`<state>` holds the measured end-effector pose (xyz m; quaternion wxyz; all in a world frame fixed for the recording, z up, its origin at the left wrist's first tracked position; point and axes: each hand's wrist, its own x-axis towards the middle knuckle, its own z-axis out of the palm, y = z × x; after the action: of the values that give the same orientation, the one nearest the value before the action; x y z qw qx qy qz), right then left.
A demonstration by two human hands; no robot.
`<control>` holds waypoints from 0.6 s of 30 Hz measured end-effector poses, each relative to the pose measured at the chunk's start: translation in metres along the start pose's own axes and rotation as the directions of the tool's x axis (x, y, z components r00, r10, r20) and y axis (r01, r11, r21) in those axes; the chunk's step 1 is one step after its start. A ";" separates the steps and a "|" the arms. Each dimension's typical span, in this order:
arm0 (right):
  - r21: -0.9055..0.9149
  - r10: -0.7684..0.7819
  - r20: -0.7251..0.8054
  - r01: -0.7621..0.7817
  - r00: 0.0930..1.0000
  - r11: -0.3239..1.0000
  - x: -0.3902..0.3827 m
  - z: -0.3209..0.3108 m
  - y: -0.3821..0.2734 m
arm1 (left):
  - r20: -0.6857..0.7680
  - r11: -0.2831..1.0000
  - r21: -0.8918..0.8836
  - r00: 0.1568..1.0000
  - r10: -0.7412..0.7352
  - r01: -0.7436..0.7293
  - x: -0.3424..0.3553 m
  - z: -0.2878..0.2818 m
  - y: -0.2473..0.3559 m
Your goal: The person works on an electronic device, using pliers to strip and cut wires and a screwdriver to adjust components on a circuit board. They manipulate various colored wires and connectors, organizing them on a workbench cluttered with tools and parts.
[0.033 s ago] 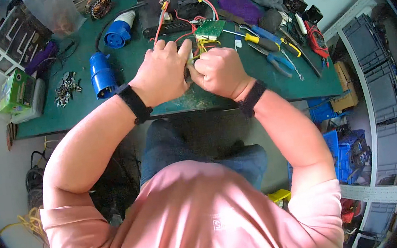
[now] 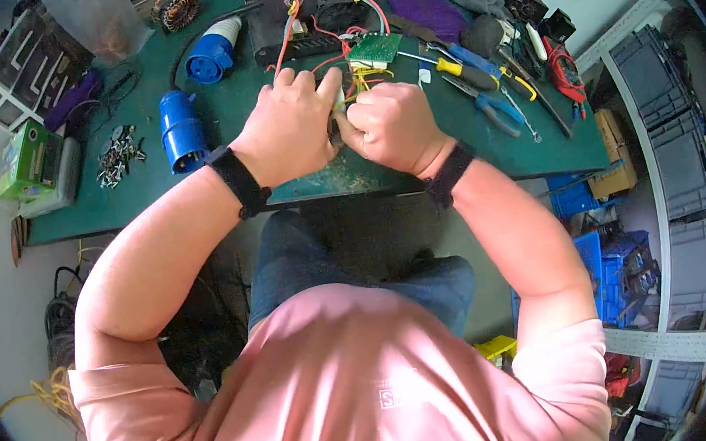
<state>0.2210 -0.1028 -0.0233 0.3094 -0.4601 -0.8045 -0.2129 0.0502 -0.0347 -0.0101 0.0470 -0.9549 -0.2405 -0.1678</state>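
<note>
Whatever the left hand (image 2: 290, 123) and right hand (image 2: 390, 125) pinch is hidden between them — the green circuit board (image 2: 375, 49) partly covered by wires

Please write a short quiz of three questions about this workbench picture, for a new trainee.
1. True or false: the left hand and the right hand are close together over the green mat.
2. Which thing lies to the left of the left hand on the mat? A) a blue plug connector B) a yellow-handled screwdriver C) a purple cloth
3. Fill in: the small circuit board just beyond the hands is ____ in colour.

Key: 1 true; 2 A; 3 green.
</note>
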 end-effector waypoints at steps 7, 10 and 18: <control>-0.014 0.049 0.102 -0.048 0.994 0.999 0.002 -0.008 -0.006 | 0.003 1.000 -0.029 1.000 0.003 -0.002 -0.004 -0.007 0.005; 0.015 0.052 0.269 -0.058 0.962 0.998 0.007 -0.025 -0.003 | 0.015 1.000 -0.010 1.000 0.008 -0.008 -0.008 -0.008 0.010; 0.180 0.295 0.244 -0.342 0.924 0.923 0.017 -0.078 0.018 | -0.003 0.999 -0.046 1.000 0.010 -0.010 -0.008 -0.011 0.010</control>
<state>0.2539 -0.1322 0.0458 0.3011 -0.5685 -0.7654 -0.0194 0.0453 -0.0490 -0.0020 0.0263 -0.9567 -0.2316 -0.1742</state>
